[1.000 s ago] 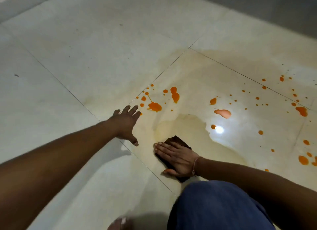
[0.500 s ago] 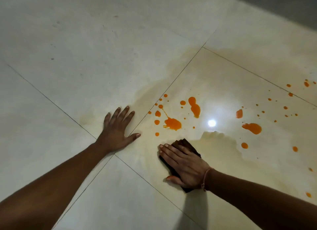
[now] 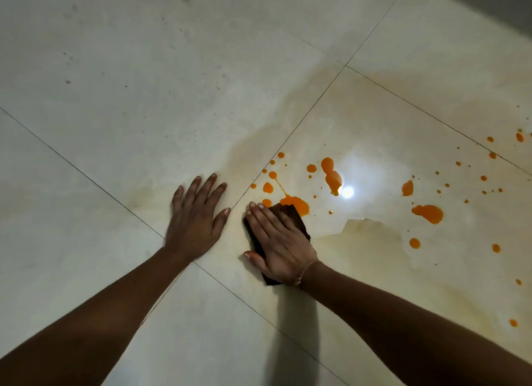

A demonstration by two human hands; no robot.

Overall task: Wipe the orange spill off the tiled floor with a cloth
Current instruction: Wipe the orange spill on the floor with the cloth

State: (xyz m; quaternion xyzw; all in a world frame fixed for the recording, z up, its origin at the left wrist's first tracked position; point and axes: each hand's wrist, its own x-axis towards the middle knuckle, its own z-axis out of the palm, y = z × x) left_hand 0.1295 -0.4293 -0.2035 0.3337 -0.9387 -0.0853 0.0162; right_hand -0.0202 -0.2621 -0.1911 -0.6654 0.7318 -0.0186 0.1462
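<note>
Cloth [image 3: 290,217]: dark brown, folded, flat on the tiled floor [image 3: 121,103], just right of the spot where four tile lines cross.
Right hand [image 3: 277,243]: lies flat on top of the cloth, fingers [image 3: 260,220] straight and close together, pressing down, not curled around it.
Left hand [image 3: 195,221]: flat on the bare floor just left of the cloth, fingers spread wide, holding nothing, looks like a prop for leaning.
Big orange blob [image 3: 298,204]: touches the far edge of the cloth, right past the right fingertips.
Way to go: blob sits ahead and a bit to the right of the right fingers, so a push away from the body should reach it; right hand much nearer than left.
Long side of cloth: runs from near the wrist out toward the far right, same way as the hand, pointing at the blob.
Other orange drops [image 3: 427,212]: many more, spread toward the right edge of the floor, well apart from the cloth.
Pale smear [image 3: 371,241]: right of the cloth, looks wiped already.
Work left: most drops not yet wiped.
</note>
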